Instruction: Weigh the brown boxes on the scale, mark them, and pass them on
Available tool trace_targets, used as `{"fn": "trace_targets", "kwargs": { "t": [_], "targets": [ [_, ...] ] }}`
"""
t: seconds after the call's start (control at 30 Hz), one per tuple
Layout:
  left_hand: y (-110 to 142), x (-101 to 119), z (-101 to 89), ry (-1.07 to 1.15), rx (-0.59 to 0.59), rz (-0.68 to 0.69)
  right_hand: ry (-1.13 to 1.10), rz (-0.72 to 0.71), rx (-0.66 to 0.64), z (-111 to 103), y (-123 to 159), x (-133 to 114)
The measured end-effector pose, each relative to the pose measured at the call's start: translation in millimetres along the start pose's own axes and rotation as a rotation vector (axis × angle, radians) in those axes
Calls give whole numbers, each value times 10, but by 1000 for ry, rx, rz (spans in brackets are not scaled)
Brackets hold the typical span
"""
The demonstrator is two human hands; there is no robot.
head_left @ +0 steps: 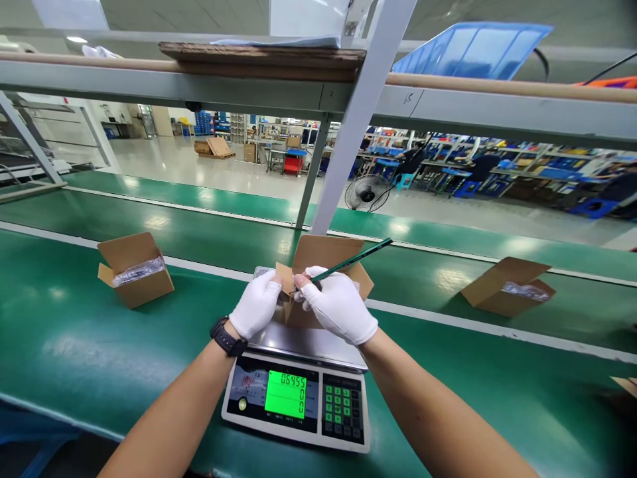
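On the weighing scale (pixel 293 398) stands an open cardboard box (pixel 326 249), and the green display reads 0.6455. My left hand (pixel 256 303), in a white glove with bare fingertips, pinches the box's left side flap (pixel 284 275). My right hand (pixel 341 307), gloved the same way, is closed around a dark green pencil (pixel 365 253). The pencil slants up to the right, and its lower end is at the flap near my left fingers. The box's contents are mostly hidden by my hands.
An open box (pixel 137 272) with a plastic-wrapped item sits on the green table at left. Another open box (pixel 510 289) stands on the belt at right. A slanted metal post (pixel 348 126) rises behind the scale. Overhead, a shelf holds a blue bin (pixel 472 50). A fan (pixel 367 194) stands beyond.
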State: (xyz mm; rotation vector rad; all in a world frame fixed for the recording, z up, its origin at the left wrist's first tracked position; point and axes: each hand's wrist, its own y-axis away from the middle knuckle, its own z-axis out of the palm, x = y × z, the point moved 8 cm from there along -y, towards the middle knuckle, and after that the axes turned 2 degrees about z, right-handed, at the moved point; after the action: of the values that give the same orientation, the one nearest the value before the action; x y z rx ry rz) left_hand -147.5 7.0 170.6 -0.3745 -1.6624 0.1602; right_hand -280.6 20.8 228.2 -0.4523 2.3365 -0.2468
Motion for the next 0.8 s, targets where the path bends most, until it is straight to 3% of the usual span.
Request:
{"fn": "trace_targets", "kwargs": {
  "t": [0.5,0.8],
  "targets": [
    [0,-20,7,-13,-25,31,14,15,23,-20,-7,12],
    [4,-26,13,-5,-18,15,-100,71,26,-4,-27,85]
  ]
}}
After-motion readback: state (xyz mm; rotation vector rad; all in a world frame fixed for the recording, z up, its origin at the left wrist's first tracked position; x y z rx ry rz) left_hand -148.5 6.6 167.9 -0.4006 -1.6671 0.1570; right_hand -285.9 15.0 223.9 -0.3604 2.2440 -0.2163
